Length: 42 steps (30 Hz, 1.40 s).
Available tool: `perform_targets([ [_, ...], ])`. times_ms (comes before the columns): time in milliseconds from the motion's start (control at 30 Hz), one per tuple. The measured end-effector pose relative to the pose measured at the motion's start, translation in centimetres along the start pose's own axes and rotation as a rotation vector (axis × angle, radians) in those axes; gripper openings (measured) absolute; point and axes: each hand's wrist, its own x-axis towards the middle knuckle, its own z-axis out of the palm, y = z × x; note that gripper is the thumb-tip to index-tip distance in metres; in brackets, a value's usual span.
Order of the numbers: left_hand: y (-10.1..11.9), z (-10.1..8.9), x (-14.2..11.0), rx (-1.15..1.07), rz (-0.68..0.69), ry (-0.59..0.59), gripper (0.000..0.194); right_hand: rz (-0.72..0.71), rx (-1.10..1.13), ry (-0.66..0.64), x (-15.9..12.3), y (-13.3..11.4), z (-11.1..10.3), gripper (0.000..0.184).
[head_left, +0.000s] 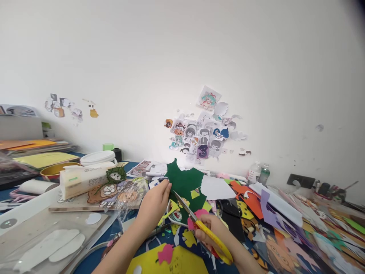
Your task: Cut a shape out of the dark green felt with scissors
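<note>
My left hand (155, 203) pinches the left edge of a dark green paper sheet (184, 180) and holds it up over the cluttered table. Yellow-handled scissors (203, 228) are gripped in my right hand (212, 232), fingers through the loops. Their blades are open and point up-left into the lower edge of the green sheet. Yellow and pink paper scraps lie just below the cut.
Coloured paper offcuts (256, 205) cover the table to the right. A tissue pack (82, 179), a white lid (97, 156) and a yellow bowl (53, 170) stand at left. Stickers (199, 133) cover the wall behind. Two bottles (258, 172) stand at the back right.
</note>
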Motion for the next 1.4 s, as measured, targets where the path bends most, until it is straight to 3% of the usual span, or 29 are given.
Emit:
perform_targets([
  [233, 0.1, 0.0, -0.1, -0.243, 0.095, 0.132, 0.030, -0.079, 0.015, -0.103, -0.5, 0.3, -0.3, 0.064],
  [367, 0.0, 0.2, 0.1, -0.460, 0.145, 0.017, 0.034, -0.105, 0.012, -0.143, -0.3, 1.1, -0.4, 0.062],
  [567, 0.1, 0.1, 0.1, -0.442, 0.046, 0.000, 0.042, -0.119, -0.028, -0.103, -0.3, 1.1, -0.5, 0.059],
  [833, 0.0, -0.4, 0.1, -0.624, -0.052, -0.187, 0.046, -0.072, -0.004, -0.117, -0.4, 0.8, -0.5, 0.059],
  [967, -0.3, -0.5, 0.1, -0.768, -0.037, -0.072, 0.030, -0.099, 0.082, -0.182, -0.7, 0.6, -0.6, 0.057],
  [1133, -0.7, -0.8, 0.0, -0.727, 0.117, 0.060, 0.037, -0.111, 0.164, -0.255, -0.6, 0.9, -0.5, 0.060],
  [1233, -0.9, -1.6, -0.1, -0.622, 0.110, -0.012, 0.032, -0.104, 0.177, -0.251, -0.8, 0.7, -0.4, 0.059],
  [1400, -0.6, -3.0, -0.4, -0.601, 0.046, -0.318, 0.040, -0.139, 0.215, -0.239, -1.1, 0.4, -0.3, 0.060],
])
